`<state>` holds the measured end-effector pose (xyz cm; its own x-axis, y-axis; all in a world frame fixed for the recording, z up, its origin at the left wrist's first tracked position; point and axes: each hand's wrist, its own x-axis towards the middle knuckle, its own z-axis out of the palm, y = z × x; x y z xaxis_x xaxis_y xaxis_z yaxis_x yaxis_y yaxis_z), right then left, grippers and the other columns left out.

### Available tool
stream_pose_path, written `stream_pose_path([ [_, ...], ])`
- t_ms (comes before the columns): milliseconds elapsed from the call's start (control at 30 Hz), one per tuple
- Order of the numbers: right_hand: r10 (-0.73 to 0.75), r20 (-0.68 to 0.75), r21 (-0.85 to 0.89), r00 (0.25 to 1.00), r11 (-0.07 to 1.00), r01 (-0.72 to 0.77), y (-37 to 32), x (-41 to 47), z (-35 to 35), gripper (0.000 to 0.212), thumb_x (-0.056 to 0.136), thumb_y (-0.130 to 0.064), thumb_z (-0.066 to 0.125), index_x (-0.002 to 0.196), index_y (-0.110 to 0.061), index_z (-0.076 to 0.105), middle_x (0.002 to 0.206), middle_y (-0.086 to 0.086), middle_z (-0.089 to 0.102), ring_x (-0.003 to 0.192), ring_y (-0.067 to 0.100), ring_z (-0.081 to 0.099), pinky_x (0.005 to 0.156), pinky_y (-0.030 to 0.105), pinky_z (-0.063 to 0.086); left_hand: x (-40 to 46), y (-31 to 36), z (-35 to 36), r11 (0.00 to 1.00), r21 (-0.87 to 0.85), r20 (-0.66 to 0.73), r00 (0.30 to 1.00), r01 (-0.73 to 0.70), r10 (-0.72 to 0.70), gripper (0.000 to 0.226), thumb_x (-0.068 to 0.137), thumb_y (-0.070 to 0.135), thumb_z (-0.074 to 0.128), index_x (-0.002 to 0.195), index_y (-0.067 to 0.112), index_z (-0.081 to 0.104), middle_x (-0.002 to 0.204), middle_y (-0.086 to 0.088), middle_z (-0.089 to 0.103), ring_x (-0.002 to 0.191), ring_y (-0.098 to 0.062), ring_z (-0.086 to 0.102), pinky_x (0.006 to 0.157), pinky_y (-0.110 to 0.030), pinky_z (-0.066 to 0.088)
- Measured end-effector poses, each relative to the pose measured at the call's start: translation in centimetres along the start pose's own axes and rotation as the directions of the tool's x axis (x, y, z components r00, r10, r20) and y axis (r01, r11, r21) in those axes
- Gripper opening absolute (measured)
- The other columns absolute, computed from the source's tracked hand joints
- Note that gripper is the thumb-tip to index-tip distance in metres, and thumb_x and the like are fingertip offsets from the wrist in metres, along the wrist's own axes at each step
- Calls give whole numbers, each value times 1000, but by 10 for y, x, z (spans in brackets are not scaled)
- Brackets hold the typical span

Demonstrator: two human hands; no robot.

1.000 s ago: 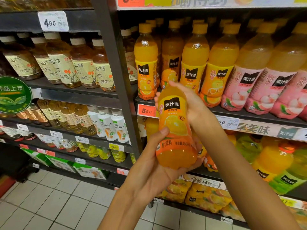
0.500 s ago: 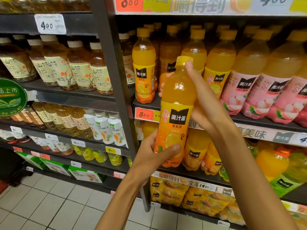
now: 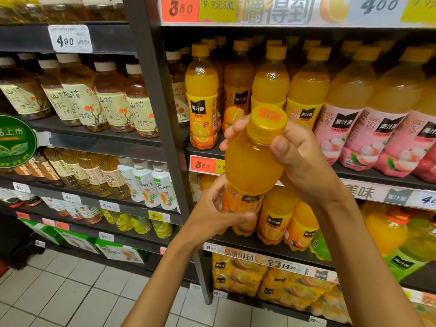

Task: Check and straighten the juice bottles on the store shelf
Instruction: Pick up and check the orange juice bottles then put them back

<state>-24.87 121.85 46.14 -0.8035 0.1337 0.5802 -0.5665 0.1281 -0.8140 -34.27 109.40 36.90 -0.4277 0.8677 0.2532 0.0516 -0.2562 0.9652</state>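
I hold an orange juice bottle (image 3: pixel 252 168) in front of the shelf, tilted with its yellow cap (image 3: pixel 267 122) leaning toward me. My right hand (image 3: pixel 299 159) grips its neck and shoulder just under the cap. My left hand (image 3: pixel 212 213) wraps the labelled lower part. Behind it a row of the same orange juice bottles (image 3: pixel 203 97) stands upright on the shelf (image 3: pixel 205 151), with a gap where the held bottle fits.
Pink-labelled juice bottles (image 3: pixel 368 128) fill the shelf to the right. Brown tea bottles (image 3: pixel 103 97) stand in the left bay past a dark upright post (image 3: pixel 153 90). More orange bottles (image 3: pixel 278 223) and multipacks (image 3: pixel 238 272) sit below. White tiled floor (image 3: pixel 70 291) lies lower left.
The bottle went from upside down to upright, then tipped so its cap points at me. My right hand shifted up to the neck; my left stays on the lower part.
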Motion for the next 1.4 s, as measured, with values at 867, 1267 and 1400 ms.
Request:
stream_pose_path([
  [867, 392, -171, 465, 904, 841, -277, 17, 29, -13, 50, 90, -43, 46, 121, -7, 61, 116, 11, 67, 110, 28, 63, 93, 41, 52, -24, 4, 24, 752, -596, 175, 960, 281, -220, 76, 79, 60, 64, 136, 12, 48, 111, -20, 65, 93, -30, 67, 69, -38, 56],
  [1267, 340, -357, 224, 870, 935, -274, 19, 32, -14, 33, 96, -39, 52, 95, -12, 71, 94, 7, 74, 90, 18, 70, 75, 29, 56, -13, 1, 19, 942, -283, -80, 975, 177, -207, 76, 72, 74, 53, 131, 26, 53, 120, -9, 67, 109, -26, 64, 81, -34, 56],
  [1400, 354, -246, 382, 902, 891, -246, 18, 33, -15, 36, 96, -37, 47, 105, -9, 67, 103, 10, 71, 101, 26, 67, 84, 36, 55, -19, -1, 22, 814, -523, 72, 964, 254, -254, 79, 77, 66, 60, 136, 14, 48, 113, -19, 66, 96, -30, 67, 71, -38, 56],
])
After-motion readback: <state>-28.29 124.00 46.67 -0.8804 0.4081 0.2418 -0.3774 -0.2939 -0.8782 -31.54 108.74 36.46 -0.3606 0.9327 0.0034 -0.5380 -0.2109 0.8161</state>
